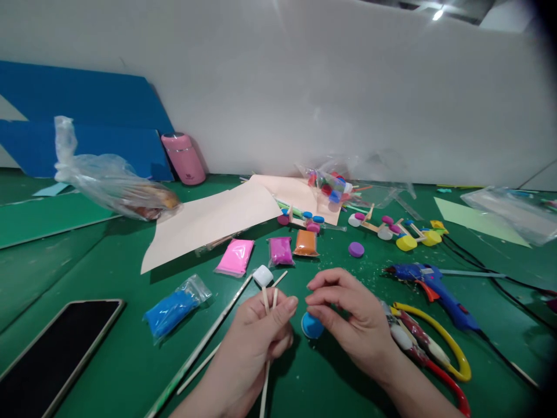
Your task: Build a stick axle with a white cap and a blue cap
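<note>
My left hand (263,337) is closed around thin wooden sticks (264,383), which poke out above and below the fist. A white bottle cap (263,276) is at the top end of one stick; whether it is attached I cannot tell. My right hand (354,319) has its fingers curved and slightly apart, with nothing visible between them. Just below its thumb is a blue bottle cap (312,326) on the table, partly covered by the thumb. Another thin stick (200,368) and a longer white-green rod (204,342) lie left of my left hand.
Clay packets, blue (174,307), pink (235,257), purple (281,251) and orange (306,242), lie ahead. A glue gun (435,287) and yellow-red-handled pliers (435,342) are right. A phone (61,354) lies left. Small cap-wheeled builds (383,227) and a pink flask (184,159) stand further back.
</note>
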`<state>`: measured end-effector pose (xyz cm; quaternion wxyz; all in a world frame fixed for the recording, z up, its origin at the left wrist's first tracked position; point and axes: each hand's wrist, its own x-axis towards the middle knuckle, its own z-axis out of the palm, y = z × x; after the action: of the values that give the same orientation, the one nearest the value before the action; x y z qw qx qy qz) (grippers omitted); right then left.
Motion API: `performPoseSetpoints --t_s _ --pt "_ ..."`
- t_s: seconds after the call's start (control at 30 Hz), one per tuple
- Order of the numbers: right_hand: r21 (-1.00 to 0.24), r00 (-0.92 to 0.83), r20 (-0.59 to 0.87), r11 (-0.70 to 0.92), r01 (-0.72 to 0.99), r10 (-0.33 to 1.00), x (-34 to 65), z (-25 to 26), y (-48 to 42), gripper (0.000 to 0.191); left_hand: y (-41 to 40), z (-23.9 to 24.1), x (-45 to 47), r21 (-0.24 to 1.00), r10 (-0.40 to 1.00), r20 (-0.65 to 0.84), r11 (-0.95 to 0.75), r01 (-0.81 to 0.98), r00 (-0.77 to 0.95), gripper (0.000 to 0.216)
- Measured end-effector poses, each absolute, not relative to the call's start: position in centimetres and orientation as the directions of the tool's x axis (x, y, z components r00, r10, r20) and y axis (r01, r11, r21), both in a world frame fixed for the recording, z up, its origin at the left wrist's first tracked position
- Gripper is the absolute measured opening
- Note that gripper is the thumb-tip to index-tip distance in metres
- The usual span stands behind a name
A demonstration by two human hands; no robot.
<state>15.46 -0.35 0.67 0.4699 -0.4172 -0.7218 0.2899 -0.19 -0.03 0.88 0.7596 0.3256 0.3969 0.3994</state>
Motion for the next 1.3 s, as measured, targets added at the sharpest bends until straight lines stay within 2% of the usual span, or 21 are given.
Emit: performPoseSetpoints --t_s 0.17,0.33,0.47,0.77,0.9,1.13,1.3 --pt "-0.828 -0.293 0.385 0.468 0.309 0.875 15.5 0.9 -0.3 0.025 0.0 0.9 -0.2 0.800 0.849 -0.359 0.494 -0.341 0.388 0.020" --pt "-0.811 -0.234 0.439 0.494 0.313 0.868 15.4 0.7 -0.3 0.018 -0.2 1.1 -0.3 0.796 0.838 -0.372 0.509 -0.327 0.398 0.017" --pt "-0.818 -0.192 0.453 0.492 0.299 0.870 15.6 0.5 -0.3 0.027 -0.3 1.5 -0.4 0.804 0.826 -0.376 0.516 -0.295 0.420 0.018" --pt "-0.800 -0.233 0.438 0.494 0.340 0.868 15.8 0.7 -0.2 0.033 -0.6 1.1 -0.7 0.823 0.790 -0.318 0.504 -0.261 0.524 0.026" --pt "-0.867 -0.277 0.325 0.402 0.295 0.904 15.8 1.2 0.0 0.031 -0.4 1.4 -0.6 0.796 0.741 -0.324 0.550 -0.254 0.588 0.024" --pt "-0.987 -0.440 -0.059 0.015 0.163 0.896 16.2 1.9 0.5 0.044 -0.4 1.8 -0.5 0.745 0.676 -0.364 0.624 -0.235 0.641 0.029" --pt "-0.995 -0.459 -0.095 -0.063 0.083 0.883 16.0 1.9 0.5 0.045 -0.4 1.6 -0.4 0.779 0.692 -0.317 0.580 -0.237 0.649 0.030"
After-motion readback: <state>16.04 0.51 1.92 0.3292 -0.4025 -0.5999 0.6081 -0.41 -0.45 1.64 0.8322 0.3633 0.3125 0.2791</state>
